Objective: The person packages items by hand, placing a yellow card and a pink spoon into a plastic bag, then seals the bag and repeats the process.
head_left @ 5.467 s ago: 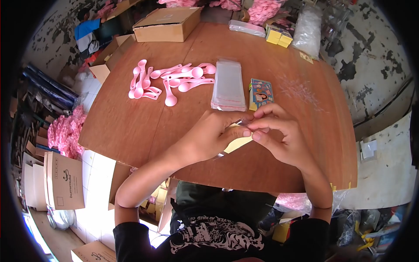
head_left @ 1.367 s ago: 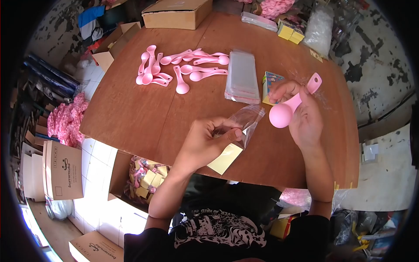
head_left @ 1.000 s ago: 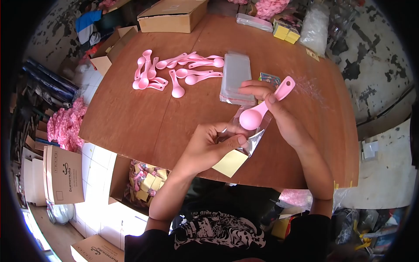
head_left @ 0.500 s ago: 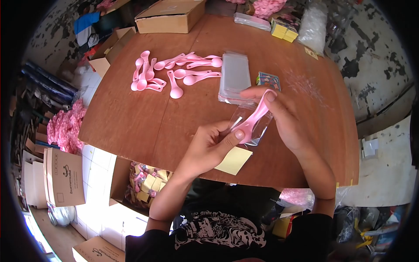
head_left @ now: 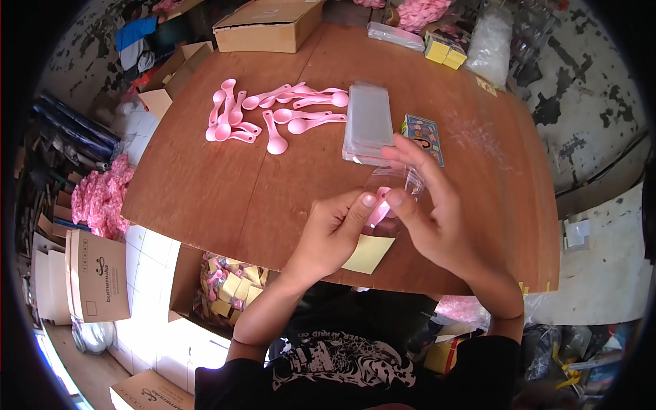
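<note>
Pinching the pink spoon (head_left: 379,212), already seemingly mostly inside the clear bag (head_left: 391,179) near frame centre, with left hand (head_left: 327,231); spreading right hand's (head_left: 443,220) fingers, thumb touching spoon.

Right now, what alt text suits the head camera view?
A person's left hand and right hand handle a pink spoon and clear bag over a wooden table, a yellow card below; beyond lie loose pink spoons, stacked clear bags and printed cards.

A brown wooden table (head_left: 205,184) is flanked by grey walls with peeling paint (head_left: 560,75); white floor tiles (head_left: 147,301) are brightly lit at left.
</note>
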